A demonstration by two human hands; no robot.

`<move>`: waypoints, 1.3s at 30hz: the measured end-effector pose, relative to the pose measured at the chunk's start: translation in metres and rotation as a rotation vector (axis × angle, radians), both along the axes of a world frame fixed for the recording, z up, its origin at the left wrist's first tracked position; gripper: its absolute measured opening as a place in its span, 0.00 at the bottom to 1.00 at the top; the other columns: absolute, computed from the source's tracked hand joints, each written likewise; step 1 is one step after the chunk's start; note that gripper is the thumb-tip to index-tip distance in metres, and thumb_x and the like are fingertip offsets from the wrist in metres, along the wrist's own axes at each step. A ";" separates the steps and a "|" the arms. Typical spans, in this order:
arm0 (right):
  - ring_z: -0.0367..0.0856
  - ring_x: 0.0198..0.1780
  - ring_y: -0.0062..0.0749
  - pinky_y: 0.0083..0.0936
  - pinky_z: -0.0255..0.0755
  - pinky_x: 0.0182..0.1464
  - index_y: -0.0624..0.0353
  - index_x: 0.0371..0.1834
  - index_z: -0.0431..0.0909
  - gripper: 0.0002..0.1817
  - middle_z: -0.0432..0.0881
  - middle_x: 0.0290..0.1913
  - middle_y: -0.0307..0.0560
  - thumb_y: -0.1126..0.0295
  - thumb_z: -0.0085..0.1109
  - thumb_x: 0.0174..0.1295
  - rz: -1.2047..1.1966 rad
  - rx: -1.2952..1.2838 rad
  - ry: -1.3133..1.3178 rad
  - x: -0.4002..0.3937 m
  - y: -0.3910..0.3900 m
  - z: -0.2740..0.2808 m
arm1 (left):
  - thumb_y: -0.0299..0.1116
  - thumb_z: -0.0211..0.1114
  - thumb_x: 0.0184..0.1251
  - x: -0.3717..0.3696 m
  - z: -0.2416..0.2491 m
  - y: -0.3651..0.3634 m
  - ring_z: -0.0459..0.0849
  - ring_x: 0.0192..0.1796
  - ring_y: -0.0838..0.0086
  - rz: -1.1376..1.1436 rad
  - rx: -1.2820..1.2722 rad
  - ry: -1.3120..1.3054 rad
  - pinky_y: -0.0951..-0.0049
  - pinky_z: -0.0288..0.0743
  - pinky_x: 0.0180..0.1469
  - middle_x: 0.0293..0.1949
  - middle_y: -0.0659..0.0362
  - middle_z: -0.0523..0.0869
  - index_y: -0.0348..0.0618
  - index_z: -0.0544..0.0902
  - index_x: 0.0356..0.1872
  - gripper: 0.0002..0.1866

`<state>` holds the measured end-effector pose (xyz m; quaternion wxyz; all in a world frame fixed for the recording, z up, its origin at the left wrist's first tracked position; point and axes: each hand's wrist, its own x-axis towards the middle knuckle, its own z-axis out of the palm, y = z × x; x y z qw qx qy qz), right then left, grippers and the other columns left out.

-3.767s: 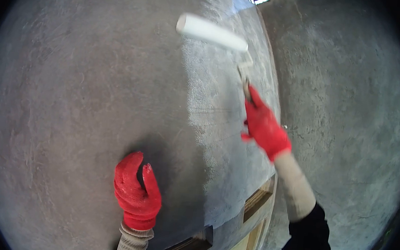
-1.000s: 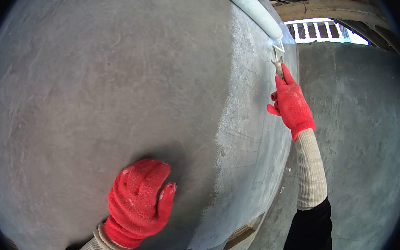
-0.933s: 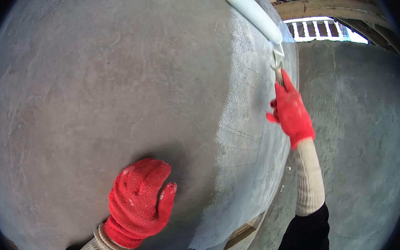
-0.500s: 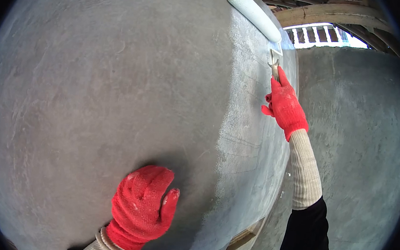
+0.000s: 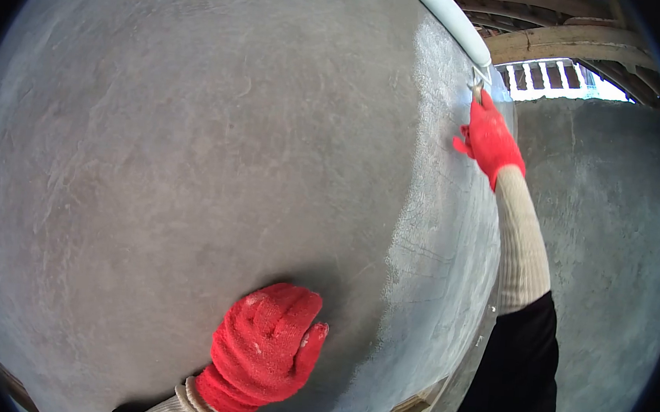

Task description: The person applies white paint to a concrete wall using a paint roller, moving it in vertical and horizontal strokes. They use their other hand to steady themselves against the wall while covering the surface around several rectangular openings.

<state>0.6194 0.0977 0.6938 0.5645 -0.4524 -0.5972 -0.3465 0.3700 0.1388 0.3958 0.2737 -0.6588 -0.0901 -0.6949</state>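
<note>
My right hand, in a red knit glove, is stretched up the wall and closed around the handle of a paint roller. The roller's white sleeve lies slanted against the top of a grey wall, its upper end near the frame's top edge. Below it runs a whitish wet coat with a rough left border. Low in the view, my left hand, also red-gloved, is near the uncoated grey surface with nothing in it. Its fingers are loosely bent, the thumb stands apart, and the fingertips are partly hidden.
Another bare grey wall meets the coated one at a corner on the right. Wooden beams and a white balustrade show at the upper right. A wooden piece is visible at the bottom, near the coat's lower edge.
The roller and my right hand have moved up the wall. The whole view has shifted, so that the wall and my left hand appear farther right.
</note>
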 end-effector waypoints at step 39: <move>0.77 0.36 0.23 0.22 0.77 0.31 0.52 0.62 0.66 0.19 0.75 0.38 0.47 0.61 0.41 0.71 -0.301 0.025 -0.228 0.018 0.014 0.075 | 0.27 0.66 0.51 -0.003 0.004 -0.005 0.79 0.44 0.56 -0.009 -0.052 0.096 0.59 0.75 0.44 0.44 0.53 0.80 0.42 0.76 0.48 0.20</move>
